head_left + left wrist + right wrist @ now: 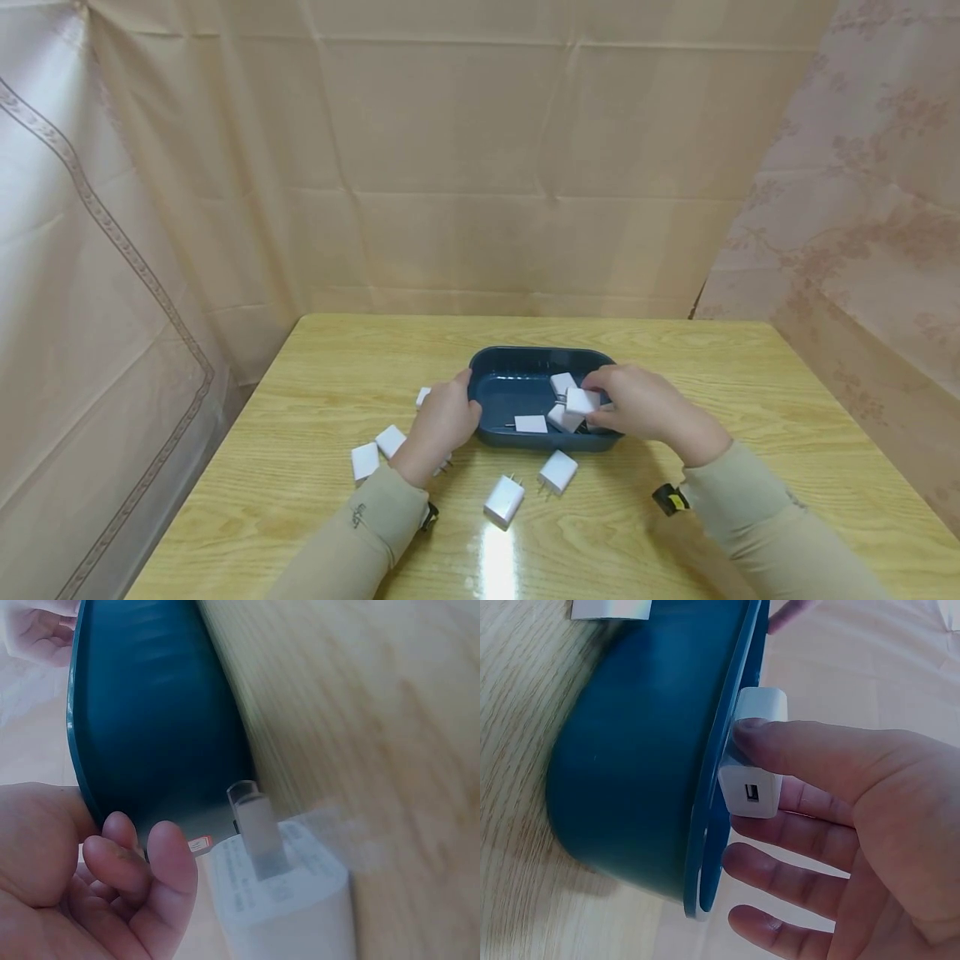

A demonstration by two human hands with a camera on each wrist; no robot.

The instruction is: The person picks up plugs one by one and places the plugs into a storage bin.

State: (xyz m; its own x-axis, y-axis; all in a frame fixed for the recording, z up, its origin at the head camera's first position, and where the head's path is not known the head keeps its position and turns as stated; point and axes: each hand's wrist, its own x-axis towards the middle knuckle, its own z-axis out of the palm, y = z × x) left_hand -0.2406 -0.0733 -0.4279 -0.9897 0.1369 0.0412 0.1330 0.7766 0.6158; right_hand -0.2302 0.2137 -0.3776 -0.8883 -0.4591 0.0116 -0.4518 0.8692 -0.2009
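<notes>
A dark blue rectangular dish [510, 390] with rounded corners stands near the middle of the table. My left hand [442, 421] grips its left end, thumb and curled fingers at the rim. Over the dish's right end, my right hand [641, 408] pinches a white USB charger [751, 791] between thumb and fingers, its USB port showing in the right wrist view. Below that charger several more lie in the dish, among them one charger [531, 424] on its side with prongs pointing left. A charger [281, 892] stands large beside my left fingers in the left wrist view.
Two white chargers, a left one [504, 502] and a right one [558, 472], lie in front of the dish. Several others, including one charger [365, 462], lie left of it, partly behind my left arm. A beige curtain [450, 167] hangs behind the wooden table [360, 358].
</notes>
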